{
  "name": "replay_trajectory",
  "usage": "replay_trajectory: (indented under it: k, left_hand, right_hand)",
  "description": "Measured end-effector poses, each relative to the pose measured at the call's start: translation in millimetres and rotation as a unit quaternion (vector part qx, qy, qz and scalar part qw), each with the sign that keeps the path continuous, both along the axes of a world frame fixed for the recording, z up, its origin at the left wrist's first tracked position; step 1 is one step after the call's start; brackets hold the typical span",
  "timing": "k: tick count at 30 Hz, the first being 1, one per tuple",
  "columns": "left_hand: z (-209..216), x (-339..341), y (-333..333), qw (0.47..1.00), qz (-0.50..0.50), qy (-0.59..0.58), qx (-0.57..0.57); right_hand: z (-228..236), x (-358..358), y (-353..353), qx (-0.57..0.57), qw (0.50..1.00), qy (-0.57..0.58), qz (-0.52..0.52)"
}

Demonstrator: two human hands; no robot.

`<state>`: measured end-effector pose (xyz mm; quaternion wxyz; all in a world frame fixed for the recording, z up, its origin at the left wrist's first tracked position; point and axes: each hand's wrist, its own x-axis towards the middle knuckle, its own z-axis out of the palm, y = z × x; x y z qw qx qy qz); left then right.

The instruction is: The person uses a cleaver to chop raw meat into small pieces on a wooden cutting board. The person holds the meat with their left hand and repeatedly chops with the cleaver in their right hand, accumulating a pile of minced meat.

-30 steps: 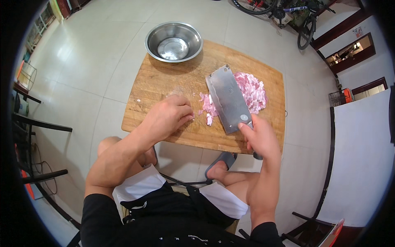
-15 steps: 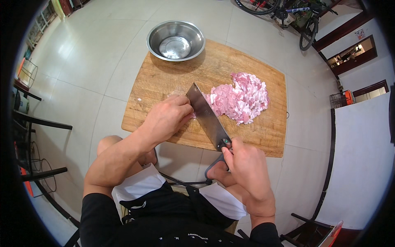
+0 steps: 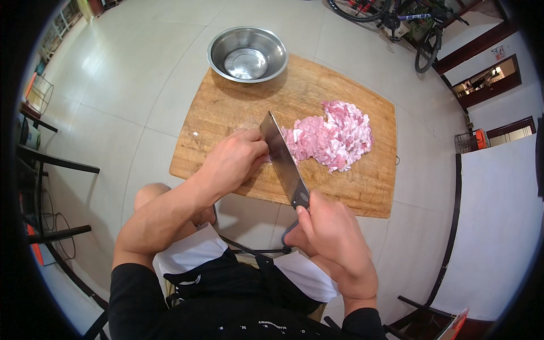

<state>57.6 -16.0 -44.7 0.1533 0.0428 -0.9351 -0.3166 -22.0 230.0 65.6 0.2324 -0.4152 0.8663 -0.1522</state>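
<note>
My right hand (image 3: pixel 331 229) is closed around the handle of a cleaver (image 3: pixel 282 156), whose wide blade slants up and left over the wooden cutting board (image 3: pixel 238 107). Beside the blade's left face, my left hand (image 3: pixel 239 154) has its fingers curled down on a small bit of pink meat, mostly hidden under them. Right of the blade lies a heap of sliced raw meat (image 3: pixel 334 136), pink with white fat, reaching up to the steel. The blade's lower edge is partly hidden by the meat.
A steel bowl (image 3: pixel 247 55) with nothing in it stands at the board's far left corner. A small pale scrap lies on the board's left side. Beyond, a bicycle (image 3: pixel 396 22) rests on the tiled floor. Black furniture legs (image 3: pixel 56 161) stick out at the left.
The cleaver has tilted slightly, and its handle end with my right hand has shifted a little left. My left hand stays at almost the same spot. The view has shifted slightly.
</note>
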Motion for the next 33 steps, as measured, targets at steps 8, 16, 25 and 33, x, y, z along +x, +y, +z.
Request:
replay_trajectory:
  k: [8,16,25,33]
  left_hand:
    - [1.8,-0.8,0.1,1.000,-0.004,0.000,0.015]
    - [4.6,2.3,11.2,1.000,-0.005,-0.002,0.001]
    - [-4.1,-1.3,13.2,1.000,0.011,0.018,-0.006]
    - [-4.8,-7.1,9.0,0.999,0.030,0.023,-0.007]
  right_hand:
    - [-32.1,-10.6,-43.5,-0.041,0.998,0.040,-0.014]
    - [-60.9,-42.4,-50.0,-0.104,0.994,0.026,-0.024]
    - [-63.2,-86.4,-26.3,-0.074,0.937,-0.308,-0.149]
    - [-56.6,-116.3,9.8,-0.073,0.919,-0.324,-0.211]
